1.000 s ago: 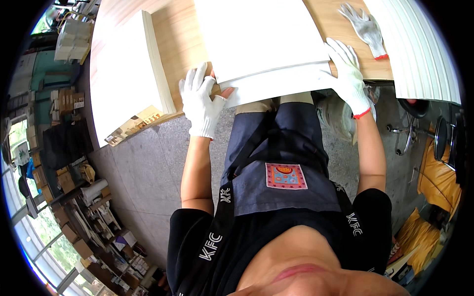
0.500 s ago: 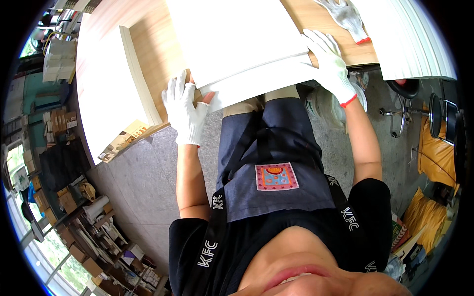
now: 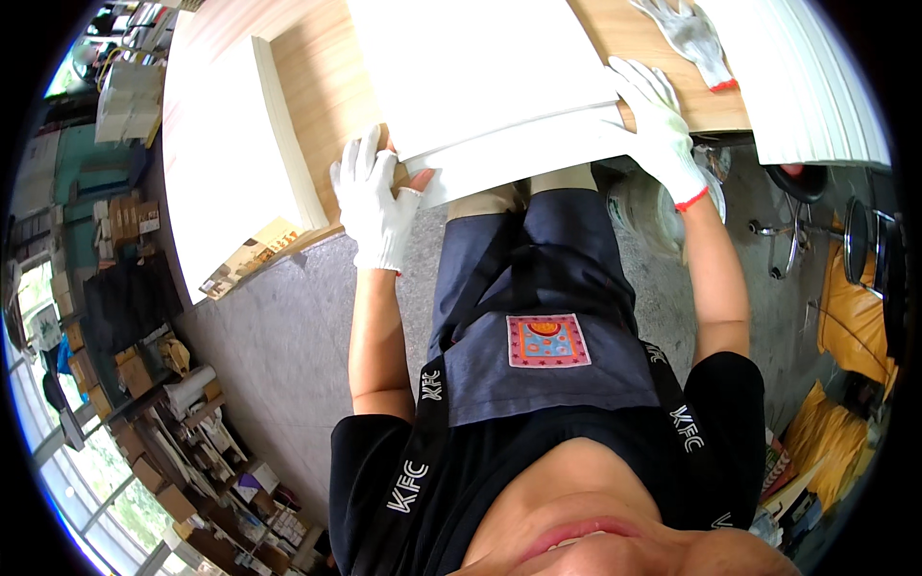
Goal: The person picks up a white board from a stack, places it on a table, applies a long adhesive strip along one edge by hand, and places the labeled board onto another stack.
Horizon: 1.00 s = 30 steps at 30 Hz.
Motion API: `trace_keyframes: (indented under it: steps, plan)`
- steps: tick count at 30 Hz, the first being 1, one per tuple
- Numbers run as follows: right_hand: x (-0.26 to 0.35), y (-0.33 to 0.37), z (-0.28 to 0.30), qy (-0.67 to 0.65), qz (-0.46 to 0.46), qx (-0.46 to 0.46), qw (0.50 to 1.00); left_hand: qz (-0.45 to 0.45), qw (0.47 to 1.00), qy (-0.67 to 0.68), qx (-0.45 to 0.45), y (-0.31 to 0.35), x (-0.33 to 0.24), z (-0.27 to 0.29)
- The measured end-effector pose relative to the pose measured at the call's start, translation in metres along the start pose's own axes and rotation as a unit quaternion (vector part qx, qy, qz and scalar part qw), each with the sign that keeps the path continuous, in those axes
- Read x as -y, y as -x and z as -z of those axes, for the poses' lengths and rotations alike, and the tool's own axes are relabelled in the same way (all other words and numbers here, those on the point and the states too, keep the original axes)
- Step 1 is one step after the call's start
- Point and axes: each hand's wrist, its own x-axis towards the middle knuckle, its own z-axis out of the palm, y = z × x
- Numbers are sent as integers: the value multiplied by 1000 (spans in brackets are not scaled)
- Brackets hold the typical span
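A stack of large white sheets [image 3: 485,67] lies on the wooden table, and a white strip of sheet [image 3: 519,154] juts from its near side past the table edge. At the strip's left end is my left hand [image 3: 376,206], in a white knit glove with bare thumb and index tips. Its fingers stretch forward apart, the thumb resting against the strip. My right hand [image 3: 661,130], in a white glove with a red cuff, lies along the right corner. Those fingers are extended too, the thumb over the strip's end.
Another white stack with a printed near edge [image 3: 254,254] stands on the left of the table [image 3: 312,86]. A loose grey-white glove [image 3: 693,43] lies at the upper right, beside a tall white sheet pile [image 3: 816,86]. A wheeled chair [image 3: 792,230] stands to the right.
The whole view has shifted slightly to the right. Both hands keep their places at the two ends of the strip, with no clear change in the sheets.
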Motion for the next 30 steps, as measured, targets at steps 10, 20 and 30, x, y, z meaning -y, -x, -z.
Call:
trace_keyframes:
  steps: [10, 20, 30]
  plan:
    - [-3, 2, -5, 8, 2, -20, 1000, -91, 990, 78, 75, -33, -48, 25]
    - [11, -22, 19, -63, 43, -12, 997, -117, 984, 30, 133, -42, -55, 34]
    - [-7, -95, 10, -193, 77, 194, 959, -19, 970, 109, 215, -77, -27, 26]
